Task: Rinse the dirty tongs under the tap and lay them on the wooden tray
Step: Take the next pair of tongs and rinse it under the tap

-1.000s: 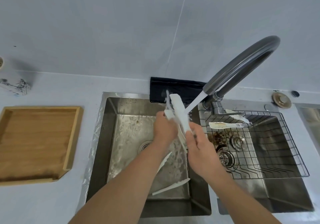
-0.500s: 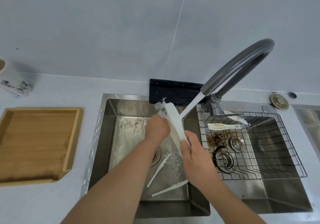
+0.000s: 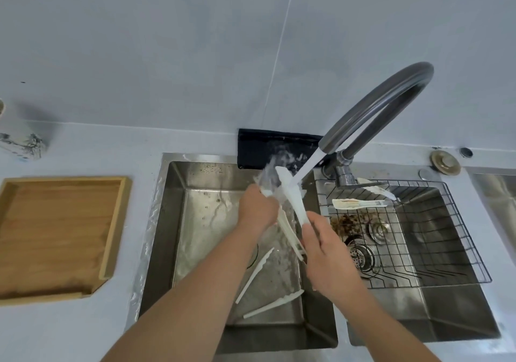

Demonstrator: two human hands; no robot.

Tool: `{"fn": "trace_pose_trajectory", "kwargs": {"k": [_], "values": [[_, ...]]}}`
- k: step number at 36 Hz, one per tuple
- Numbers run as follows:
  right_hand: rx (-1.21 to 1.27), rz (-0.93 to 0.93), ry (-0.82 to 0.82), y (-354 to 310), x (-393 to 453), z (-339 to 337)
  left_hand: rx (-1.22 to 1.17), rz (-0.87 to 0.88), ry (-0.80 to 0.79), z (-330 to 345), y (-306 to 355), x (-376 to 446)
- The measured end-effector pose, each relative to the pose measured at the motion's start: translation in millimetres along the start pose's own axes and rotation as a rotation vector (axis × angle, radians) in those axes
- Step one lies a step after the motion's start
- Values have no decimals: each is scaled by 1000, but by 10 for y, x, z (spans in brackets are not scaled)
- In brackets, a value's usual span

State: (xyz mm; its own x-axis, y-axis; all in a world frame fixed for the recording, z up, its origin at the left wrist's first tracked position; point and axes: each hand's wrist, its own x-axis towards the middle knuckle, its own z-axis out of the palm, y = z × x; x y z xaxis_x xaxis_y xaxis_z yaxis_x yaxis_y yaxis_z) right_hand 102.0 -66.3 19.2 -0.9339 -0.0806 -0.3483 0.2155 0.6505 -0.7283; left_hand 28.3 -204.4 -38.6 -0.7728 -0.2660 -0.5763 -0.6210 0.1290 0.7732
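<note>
Over the left sink basin (image 3: 167,222), with the wooden tray (image 3: 55,233) well to the left hand's left, the left hand (image 3: 258,208) and right hand (image 3: 325,250) both clamp white tongs (image 3: 291,196) under the tap (image 3: 377,110) stream.

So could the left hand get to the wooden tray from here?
Probably yes: the wooden tray lies on the counter left of the sink with nothing between, though the left hand is busy holding the tongs.
</note>
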Motion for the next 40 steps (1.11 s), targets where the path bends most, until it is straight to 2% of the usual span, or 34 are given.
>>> {"fn": "trace_pose_trajectory", "kwargs": {"k": [6,10,17,20,24,29,35,40], "values": [[-51,-15,-34,-58,-83,-37,36,-22,77,-62,33,58],[-4,9,-30,0,-50,-114,-81,10,54,-53,46,16],[420,262,-3,67,55,-196,-594,-89,-269,-63,25,-98],[555,451,3,133,148,-189,-545,20,-343,-102,-42,-76],[607,640,-118,118,217,-155,-480,123,-424,-139,-83,-76],[653,688,-182,70,242,-113,-393,223,-308,-186,-44,-81],[481,475,-206,31,206,-96,-388,228,-126,-203,56,17],[345,323,-162,-16,149,-15,-425,214,25,-158,105,80]]}}
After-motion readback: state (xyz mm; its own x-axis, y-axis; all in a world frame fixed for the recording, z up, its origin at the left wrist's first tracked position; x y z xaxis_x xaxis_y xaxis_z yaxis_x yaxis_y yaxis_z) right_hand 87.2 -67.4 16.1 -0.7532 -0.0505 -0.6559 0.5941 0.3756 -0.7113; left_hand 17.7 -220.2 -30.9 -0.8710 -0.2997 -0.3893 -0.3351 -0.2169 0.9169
